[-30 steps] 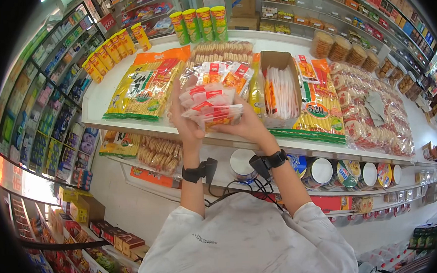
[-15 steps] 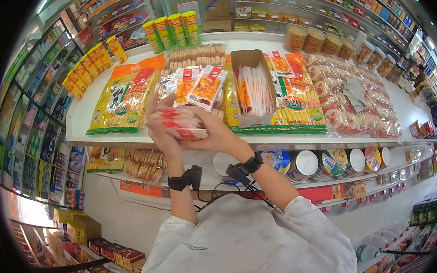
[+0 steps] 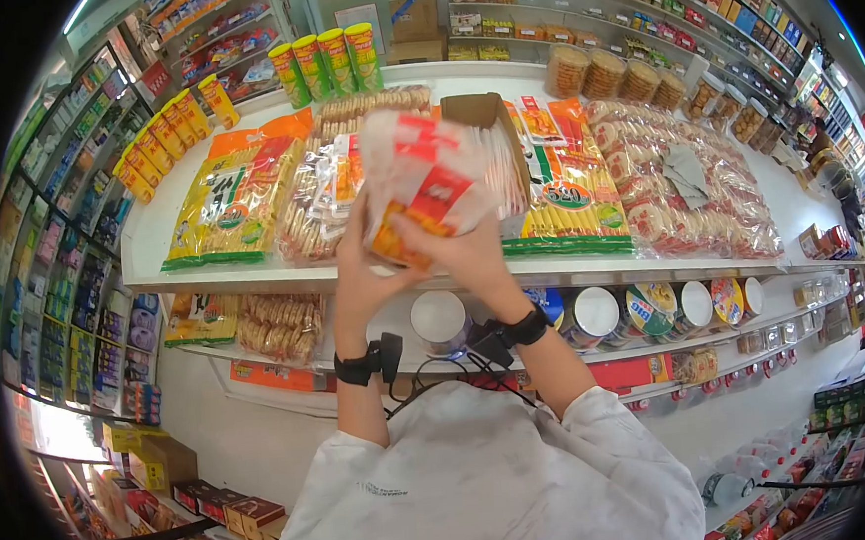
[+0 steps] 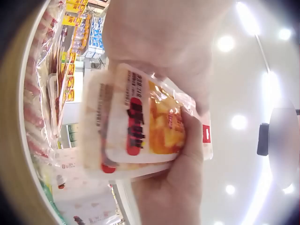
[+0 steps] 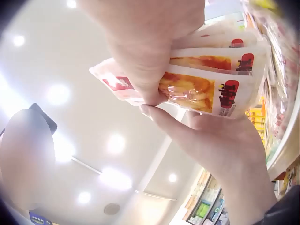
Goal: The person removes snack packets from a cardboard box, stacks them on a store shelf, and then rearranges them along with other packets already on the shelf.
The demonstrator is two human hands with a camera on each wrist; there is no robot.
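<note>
Both hands hold a bundle of flat snack packets (image 3: pixel 437 176), white with red bands and orange pictures, above the counter's front edge. In the head view the bundle is blurred and partly covers the open cardboard box behind it. My right hand (image 3: pixel 462 258) grips the packets from the right, its thumb across their front. My left hand (image 3: pixel 361 274) holds them from the left, its fingers mostly hidden behind. The right wrist view shows the packets (image 5: pixel 190 89) fanned in layers, with the left hand (image 5: pixel 220 145) below them. Similar packets (image 3: pixel 345 171) lie on bagged biscuits left of the bundle.
The cardboard box (image 3: pixel 509 146) stands on the white counter (image 3: pixel 144 250), filled with upright packets. Large yellow snack bags (image 3: pixel 235 198) flank the middle. Green cans (image 3: pixel 336 63) stand at the back, clear jars (image 3: pixel 609 76) farther right. Round tubs (image 3: pixel 594 312) line the shelf below.
The bundle moved left and was low in the hands half a second ago; now it is raised and tilted up, with its printed faces showing. The head view has shifted rightward.
</note>
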